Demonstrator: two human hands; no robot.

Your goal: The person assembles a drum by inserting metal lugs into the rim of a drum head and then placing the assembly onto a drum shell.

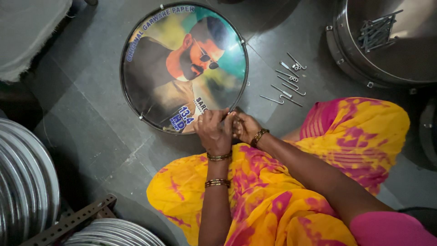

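Note:
A round drum [182, 68] with a printed colour picture on its skin and a dark metal rim lies flat on the grey floor. My left hand [213, 132] and my right hand [245, 127] are both closed together at the drum's near rim, fingers pinched on a small part there that I cannot make out. Both wrists wear bangles. My lap is covered in yellow and pink cloth [282, 191].
Several metal hook rods [287, 84] lie on the floor right of the drum. A steel drum shell [387, 41] with more rods on it stands at top right. Stacked steel rims [27, 182] sit at left, a perforated metal bar [68, 221] beside them, grey cloth [27, 32] top left.

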